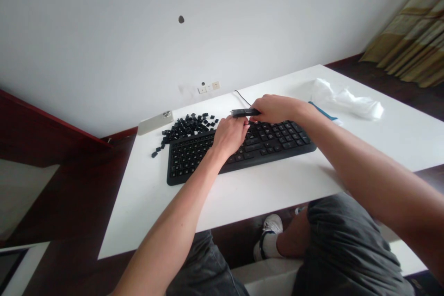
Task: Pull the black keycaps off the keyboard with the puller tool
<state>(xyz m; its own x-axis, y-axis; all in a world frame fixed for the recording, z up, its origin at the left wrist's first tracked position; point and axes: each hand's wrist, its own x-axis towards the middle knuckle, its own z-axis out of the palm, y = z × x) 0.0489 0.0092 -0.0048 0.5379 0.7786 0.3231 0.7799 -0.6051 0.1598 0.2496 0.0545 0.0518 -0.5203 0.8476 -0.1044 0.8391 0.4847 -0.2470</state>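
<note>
A black keyboard (pixel 255 147) lies on the white table. Its left part is stripped to bare key sockets, while keycaps sit on its right part. My right hand (pixel 272 108) is closed round a slim black tool (pixel 243 112) with a small metal tip, held level above the keyboard's back edge. My left hand (pixel 231 134) rests over the keyboard's middle, fingers curled together close under the tool; whatever they pinch is hidden. A heap of loose black keycaps (pixel 187 126) lies behind the keyboard's left half.
A phone (pixel 155 122) lies at the table's back left corner. Crumpled clear plastic (pixel 347 99) and a blue-edged item (pixel 323 111) are on the right. A cable (pixel 243 97) runs toward the wall, near the sockets (pixel 209 87). The table's (pixel 145 222) front edge is by my legs.
</note>
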